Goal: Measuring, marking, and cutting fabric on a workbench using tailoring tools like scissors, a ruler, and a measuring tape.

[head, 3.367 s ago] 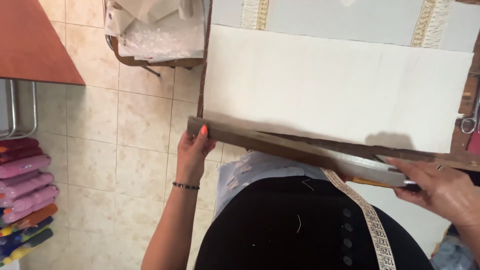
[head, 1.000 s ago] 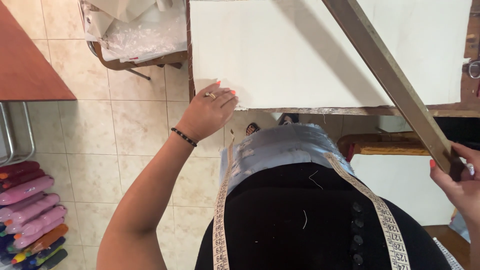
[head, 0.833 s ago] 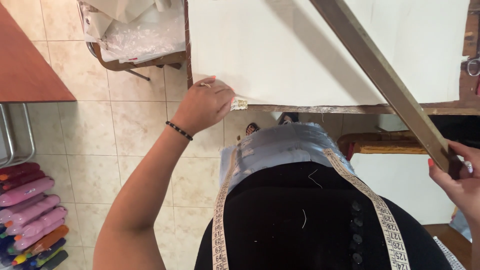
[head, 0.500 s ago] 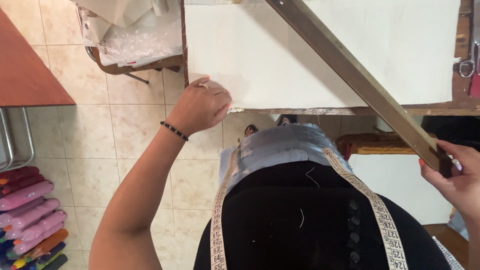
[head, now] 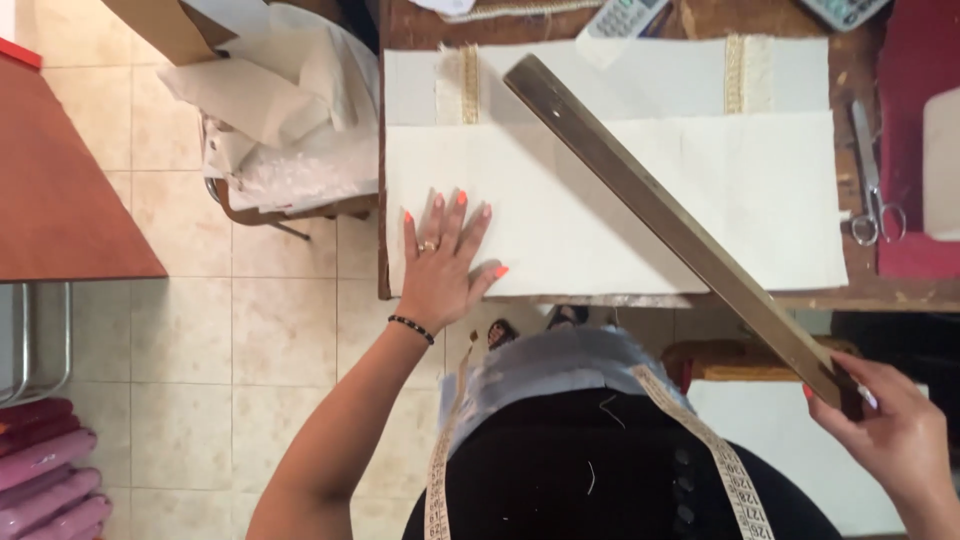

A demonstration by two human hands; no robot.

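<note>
My left hand lies flat, fingers spread, pressing the cream cloth at the table's near edge. My right hand grips the long wooden ruler's lower end, slanting across the cloth.

The cloth is cream, matt and slightly coarse in weave, with two strips of woven gold trim near its far edge; the ruler across it is worn, dull brown wood with a faint sheen. The surface is dark, scuffed wood, rough along its near edge, and the scissors near its right edge are bare, shiny metal. The floor is glossy beige tile, and the tape is soft and matt.
</note>
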